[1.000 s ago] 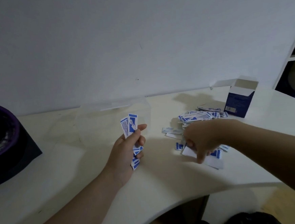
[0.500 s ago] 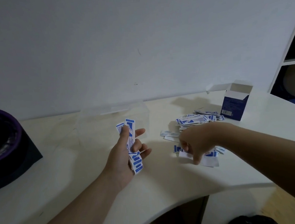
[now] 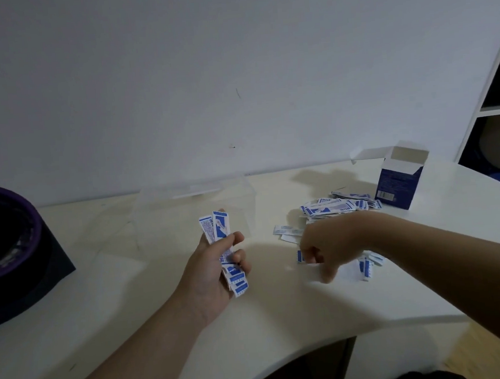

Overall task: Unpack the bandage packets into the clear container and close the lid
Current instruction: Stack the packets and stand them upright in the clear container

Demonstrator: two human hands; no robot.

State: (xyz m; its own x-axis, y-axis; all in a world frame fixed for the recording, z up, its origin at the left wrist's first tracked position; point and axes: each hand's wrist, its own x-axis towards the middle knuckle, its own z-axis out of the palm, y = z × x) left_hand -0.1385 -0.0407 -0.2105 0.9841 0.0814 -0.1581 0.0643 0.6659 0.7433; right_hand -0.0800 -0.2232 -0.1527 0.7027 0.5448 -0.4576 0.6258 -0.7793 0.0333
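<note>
My left hand (image 3: 212, 271) is closed around a stack of blue-and-white bandage packets (image 3: 215, 226), held upright just in front of the clear container (image 3: 196, 207). The container stands near the wall with its top open. My right hand (image 3: 328, 247) rests fingers-down on loose packets (image 3: 365, 267) on the table, pinching at them; what lies between the fingers is hidden. A pile of packets (image 3: 338, 206) lies behind that hand.
An open blue-and-white carton (image 3: 399, 182) stands at the back right, beside the pile. A dark round object with a purple rim (image 3: 5, 247) sits at the left edge. A shelf unit (image 3: 498, 110) rises at the right. The white table (image 3: 132, 303) has a curved front cut-out.
My left hand has shifted its grip on the stack, thumb now across the front. My right hand has slid slightly left and curled over the loose packets.
</note>
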